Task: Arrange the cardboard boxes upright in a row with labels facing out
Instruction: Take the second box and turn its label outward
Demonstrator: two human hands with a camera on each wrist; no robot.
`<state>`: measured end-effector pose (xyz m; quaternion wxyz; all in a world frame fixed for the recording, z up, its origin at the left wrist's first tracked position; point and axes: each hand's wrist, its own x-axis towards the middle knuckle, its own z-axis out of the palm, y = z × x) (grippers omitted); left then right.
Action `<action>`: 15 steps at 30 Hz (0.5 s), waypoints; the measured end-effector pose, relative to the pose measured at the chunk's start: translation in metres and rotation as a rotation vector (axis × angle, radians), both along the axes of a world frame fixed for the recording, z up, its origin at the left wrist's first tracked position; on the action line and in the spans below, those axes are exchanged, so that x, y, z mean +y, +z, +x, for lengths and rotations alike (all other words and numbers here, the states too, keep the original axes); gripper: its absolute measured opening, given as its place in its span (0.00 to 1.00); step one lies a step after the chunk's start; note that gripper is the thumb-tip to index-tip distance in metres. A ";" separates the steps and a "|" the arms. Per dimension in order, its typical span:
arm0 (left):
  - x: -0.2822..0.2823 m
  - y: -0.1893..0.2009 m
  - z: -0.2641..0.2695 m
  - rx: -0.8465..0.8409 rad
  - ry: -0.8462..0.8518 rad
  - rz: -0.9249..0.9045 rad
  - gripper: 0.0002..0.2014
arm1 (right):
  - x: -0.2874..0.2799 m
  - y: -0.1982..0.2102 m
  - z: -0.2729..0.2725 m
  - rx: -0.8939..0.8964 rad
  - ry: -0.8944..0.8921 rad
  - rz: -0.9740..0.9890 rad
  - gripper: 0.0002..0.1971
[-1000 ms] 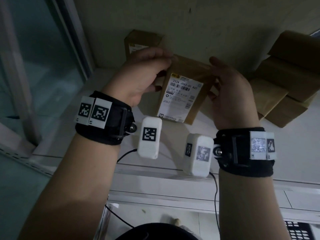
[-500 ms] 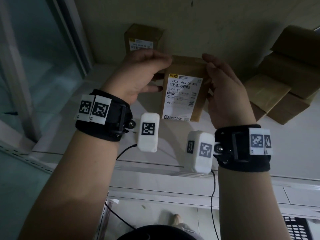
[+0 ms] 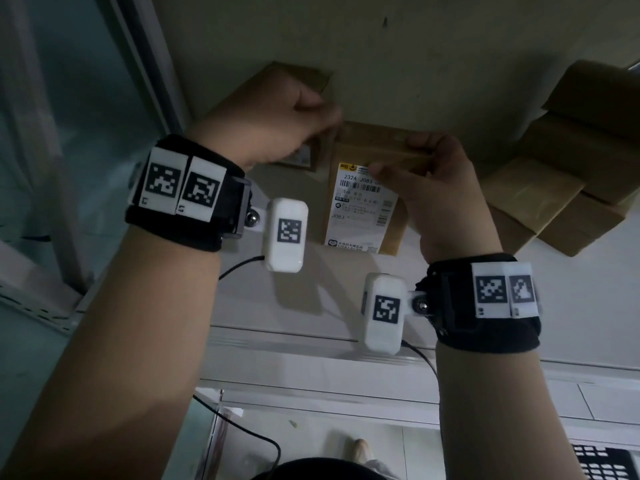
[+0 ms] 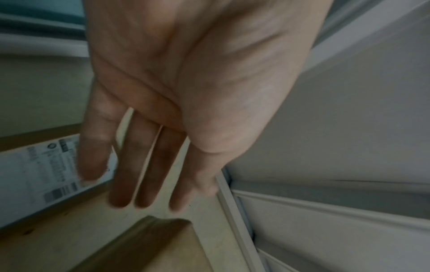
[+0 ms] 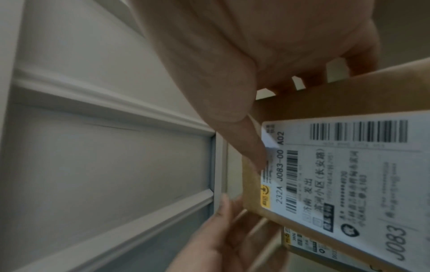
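A brown cardboard box (image 3: pixel 363 202) stands upright on the white ledge, its white label "232A J083" facing me. My right hand (image 3: pixel 398 161) grips its top edge, thumb on the label's upper corner (image 5: pixel 246 145), fingers (image 5: pixel 325 73) curled over the top. Behind and to the left stands a second labelled box (image 3: pixel 294 77), its label mostly hidden by my left hand (image 3: pixel 311 112). That hand hovers with straight fingers (image 4: pixel 144 174) and holds nothing. In the right wrist view the gripped box (image 5: pixel 349 184) fills the right side, the second box's label (image 5: pixel 300 243) below it.
A loose pile of unlabelled-looking brown boxes (image 3: pixel 571 168) lies at the right against the wall. A window frame (image 3: pixel 145 81) and glass bound the ledge (image 3: pixel 311 299) on the left. The ledge's front edge runs just below my wrists.
My left hand has let go of the labelled box and moved up and left toward the rear box. My right hand has shifted onto the box's top edge, and the box now stands straighter.
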<state>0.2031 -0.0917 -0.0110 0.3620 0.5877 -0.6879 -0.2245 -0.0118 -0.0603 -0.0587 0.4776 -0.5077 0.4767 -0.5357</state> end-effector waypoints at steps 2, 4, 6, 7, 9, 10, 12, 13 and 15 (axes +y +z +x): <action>-0.018 0.007 0.005 -0.006 0.057 -0.145 0.19 | 0.000 0.001 0.000 0.013 -0.023 0.005 0.23; -0.039 0.013 0.011 -0.076 0.106 -0.204 0.22 | 0.001 0.002 0.000 0.040 -0.040 0.007 0.23; -0.059 0.015 0.017 -0.207 0.125 -0.139 0.21 | 0.002 0.002 0.000 0.079 -0.052 0.002 0.26; -0.068 0.014 0.019 -0.287 0.131 -0.096 0.20 | 0.002 0.002 0.000 0.088 -0.055 0.001 0.27; -0.082 0.005 0.019 -0.410 0.124 -0.042 0.23 | 0.003 0.002 0.001 0.112 -0.052 0.001 0.27; -0.087 -0.001 0.019 -0.453 0.131 -0.048 0.24 | 0.003 0.002 0.001 0.129 -0.048 0.000 0.26; -0.095 -0.010 0.016 -0.513 0.197 -0.109 0.23 | 0.004 0.002 0.004 0.150 -0.043 0.001 0.25; -0.098 -0.011 0.014 -0.530 0.235 -0.138 0.22 | 0.003 0.002 0.004 0.152 -0.041 -0.002 0.25; -0.104 -0.009 0.008 -0.555 0.277 -0.134 0.20 | 0.003 0.003 0.005 0.154 -0.045 -0.006 0.25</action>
